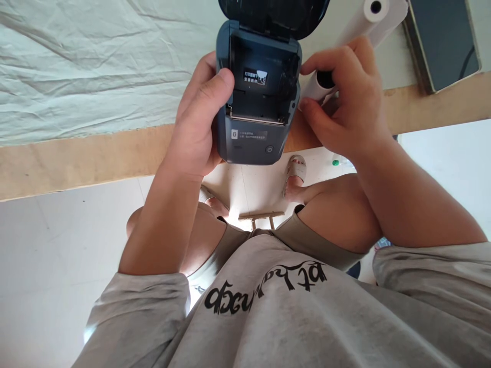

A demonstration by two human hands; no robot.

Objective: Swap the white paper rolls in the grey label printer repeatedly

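Note:
My left hand [203,112] is closed around the left side of a small dark blue label printer [255,145], its thumb over the edge of the body. The printer's black lid [274,15] is swung up, and the paper bay [249,99] holds no roll, with a printed sticker on its floor. At the printer's right side, my right hand [353,97] has thumb and forefinger on a small white paper roll [312,91] with a dark core. The roll is partly hidden by the fingers.
Behind my right hand lies a longer white paper roll [356,23], partly unrolled. To its right rests a dark flat phone-like device [445,38]. A wrinkled pale cloth [84,66] covers the table, whose wooden edge [84,153] runs in front of me. My legs and sandals are below.

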